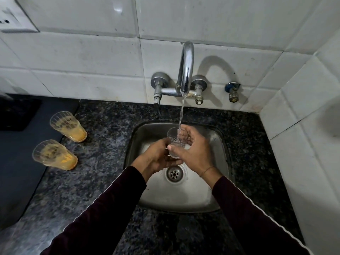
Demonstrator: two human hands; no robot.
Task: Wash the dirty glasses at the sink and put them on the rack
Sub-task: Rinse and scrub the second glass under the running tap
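Observation:
A clear glass (174,138) is held upright over the steel sink (152,131), right under the running tap (186,70); water streams into it. My left hand (156,155) grips its lower side from the left. My right hand (193,151) wraps it from the right, fingers curled over the rim into the glass. Two dirty glasses with orange residue stand on the counter to the left: one farther back (68,126), one nearer (54,155).
Dark speckled granite counter (103,162) surrounds the sink. A dark mat (18,162) lies at the left edge under the glasses' side. White tiled walls (303,126) close in behind and on the right. The drain (174,174) sits in the basin's middle.

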